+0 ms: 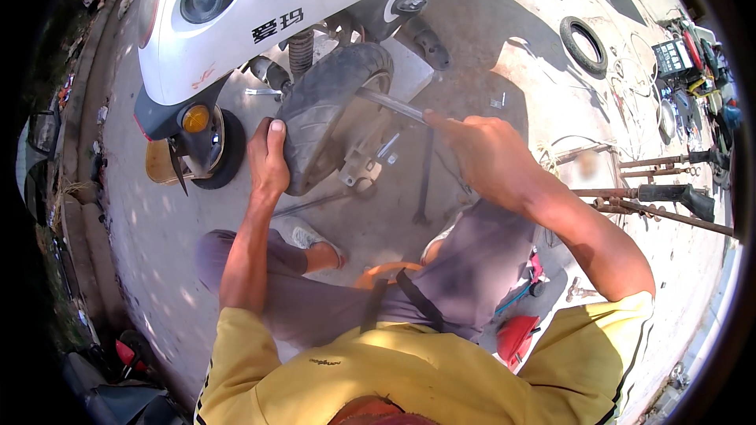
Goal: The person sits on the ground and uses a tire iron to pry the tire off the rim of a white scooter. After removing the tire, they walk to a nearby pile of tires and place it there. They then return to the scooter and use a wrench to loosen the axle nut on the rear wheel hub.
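Observation:
A black scooter tire (319, 114) stands at a tilt under the rear of a white scooter (260, 0). At its left side, my left hand (270, 161) is pressed on the tread with the thumb up; some of its fingers are hidden. My right hand (484, 157) is closed round a flat metal tire lever (394, 105). The lever's far end reaches the tire's right edge. Below the tire, a metal bracket (362, 169) and a small wrench (387, 145) lie on the ground between my feet.
Near the scooter's left side are an orange lamp (196, 118) and another small wheel (228, 149). A loose tire (583, 45) lies at the far right. Rusty metal bars (661, 193) and piled tools (697, 63) sit at right. A red pouch (516, 340) is beside my right leg.

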`<state>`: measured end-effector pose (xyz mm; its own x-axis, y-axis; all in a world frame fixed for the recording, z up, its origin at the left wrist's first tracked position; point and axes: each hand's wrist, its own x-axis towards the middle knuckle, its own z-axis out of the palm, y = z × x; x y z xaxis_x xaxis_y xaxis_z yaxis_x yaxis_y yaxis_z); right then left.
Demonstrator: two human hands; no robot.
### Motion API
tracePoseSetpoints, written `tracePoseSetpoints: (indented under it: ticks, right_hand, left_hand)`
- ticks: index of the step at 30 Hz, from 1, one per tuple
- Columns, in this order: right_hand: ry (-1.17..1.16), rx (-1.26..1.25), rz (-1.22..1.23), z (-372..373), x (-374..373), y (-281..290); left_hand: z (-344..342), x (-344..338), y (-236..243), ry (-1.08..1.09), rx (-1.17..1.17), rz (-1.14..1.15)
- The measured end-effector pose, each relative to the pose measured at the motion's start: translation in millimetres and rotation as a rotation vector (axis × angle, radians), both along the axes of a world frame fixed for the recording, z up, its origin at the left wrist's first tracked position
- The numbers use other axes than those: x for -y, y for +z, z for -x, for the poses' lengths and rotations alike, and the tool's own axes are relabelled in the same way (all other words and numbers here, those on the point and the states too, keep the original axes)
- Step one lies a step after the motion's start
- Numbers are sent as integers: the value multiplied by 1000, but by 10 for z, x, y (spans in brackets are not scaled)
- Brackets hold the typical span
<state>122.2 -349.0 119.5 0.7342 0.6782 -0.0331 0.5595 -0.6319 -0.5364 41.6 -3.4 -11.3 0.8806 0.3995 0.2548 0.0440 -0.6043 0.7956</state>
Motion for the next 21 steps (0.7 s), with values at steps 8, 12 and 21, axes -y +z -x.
tracePoseSetpoints:
  ticks: [8, 12, 21]
  right_hand:
    - [144, -101, 288, -608, -370, 651]
    - [-48, -158, -52, -234, -76, -42]
    - [74, -137, -21, -332, -192, 186]
  left_hand:
    - [15, 26, 26, 28, 25, 11]
    - [0, -11, 21, 10, 37, 3]
    - [104, -38, -15, 45, 29, -17]
